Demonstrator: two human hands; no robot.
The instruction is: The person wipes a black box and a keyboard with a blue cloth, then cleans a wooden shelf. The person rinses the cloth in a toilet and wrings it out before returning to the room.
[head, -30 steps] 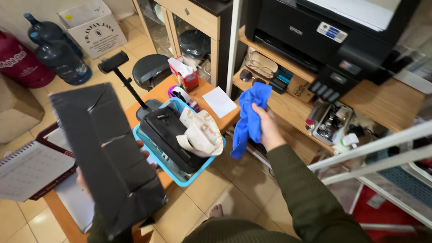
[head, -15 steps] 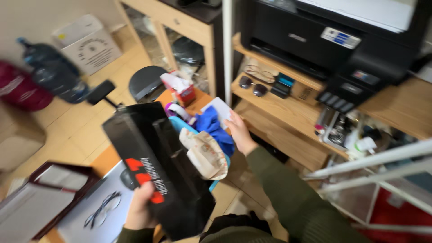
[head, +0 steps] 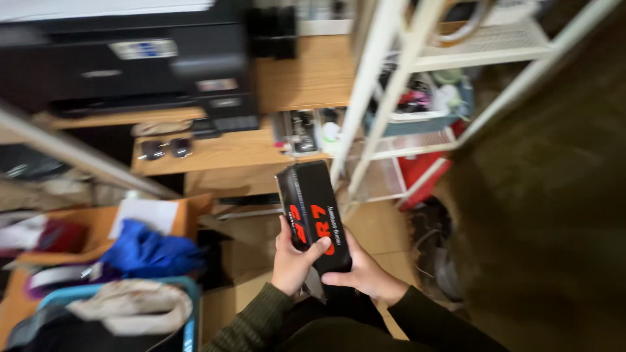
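Left hand [head: 295, 255]: closed around the lower left edge of a black box [head: 313, 215] with red lettering, thumb across its face. Right hand [head: 362, 270]: gripping the box's lower right edge. Box: upright, frame centre, tilted toward 11 o'clock. At 8 o'clock: blue basket [head: 189, 306] holding a cream bag [head: 134, 305]. At 9 o'clock: blue cloth [head: 147, 251]. At 11 o'clock, far: sunglasses [head: 166, 148] on wooden shelf [head: 228, 151], black printer [head: 130, 58] above. At 1 o'clock: white rack [head: 391, 85].
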